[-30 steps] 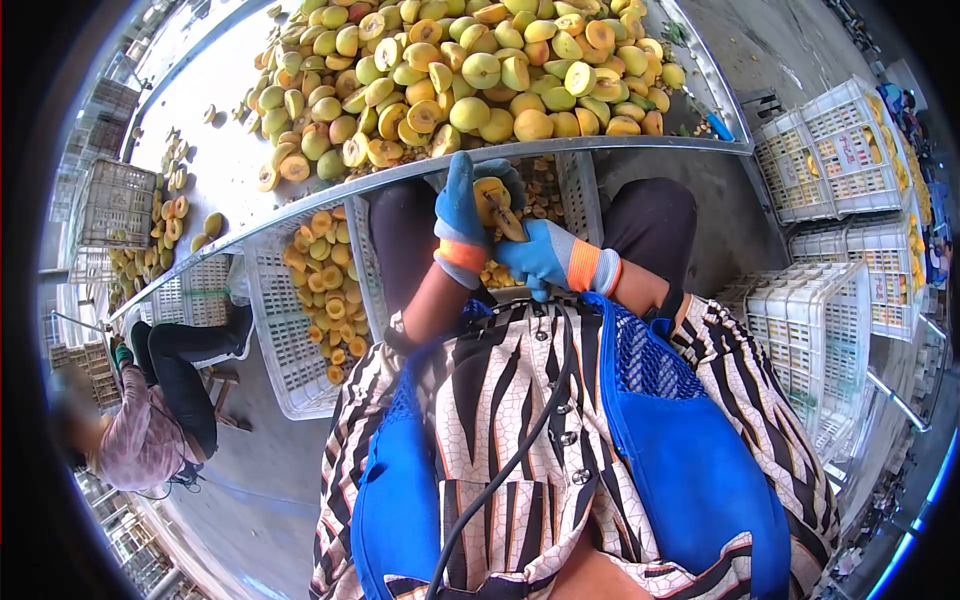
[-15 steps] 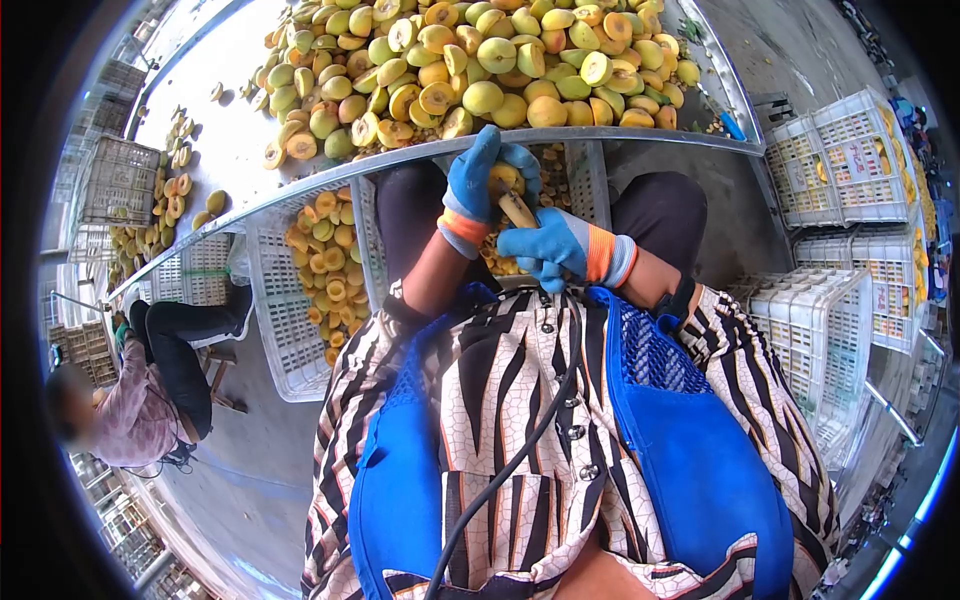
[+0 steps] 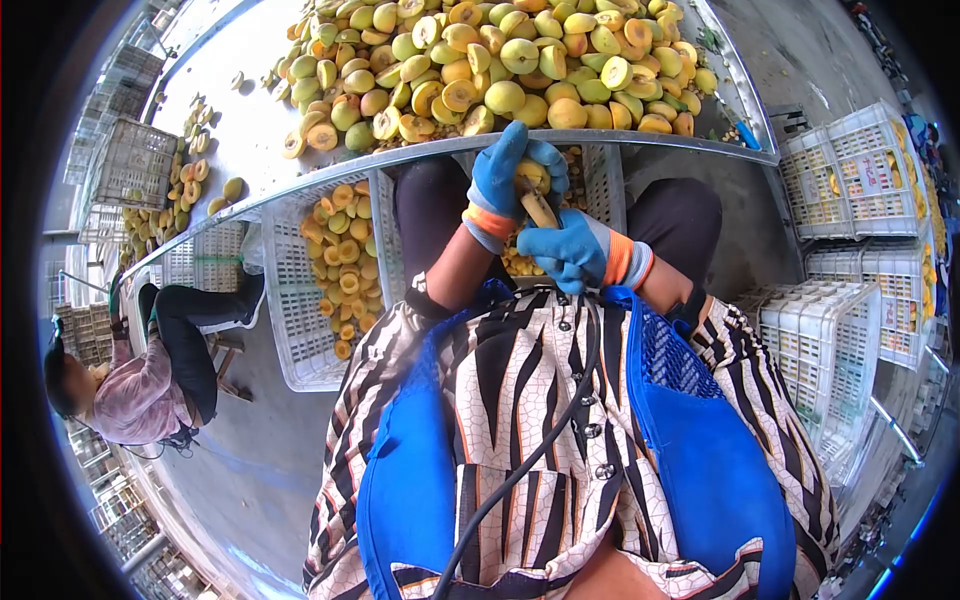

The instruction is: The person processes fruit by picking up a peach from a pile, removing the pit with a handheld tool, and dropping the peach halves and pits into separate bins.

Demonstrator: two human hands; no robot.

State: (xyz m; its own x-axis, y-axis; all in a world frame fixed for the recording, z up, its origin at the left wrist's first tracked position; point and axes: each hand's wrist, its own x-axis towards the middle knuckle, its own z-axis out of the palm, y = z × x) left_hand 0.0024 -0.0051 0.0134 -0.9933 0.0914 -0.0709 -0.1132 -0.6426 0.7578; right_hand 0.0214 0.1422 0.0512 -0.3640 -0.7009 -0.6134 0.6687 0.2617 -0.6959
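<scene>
My left hand (image 3: 508, 182), in a blue glove with an orange cuff band, is closed around a yellow peach (image 3: 537, 176) just below the table's front edge. Close beside it, my gloved right hand (image 3: 572, 250) is wrapped around a tool with a pale wooden handle (image 3: 540, 210). The tool's dark tip meets the peach; glove fingers partly hide both. Above my hands, a large heap of cut and whole peaches (image 3: 505, 97) lies on the metal-edged table (image 3: 440, 147). Cut pieces also show beneath my hands, between my knees.
A white crate (image 3: 290, 300) with peach halves stands left of my legs. Stacked crates (image 3: 845, 185) and another pale crate (image 3: 820, 330) stand at right. A blue-handled object (image 3: 747, 135) lies at the table's right corner. At left sits another person (image 3: 150, 380).
The view has shifted, so most things appear slightly farther right. My hands keep hold of the peach and tool, with only a small change in the tool's tilt.
</scene>
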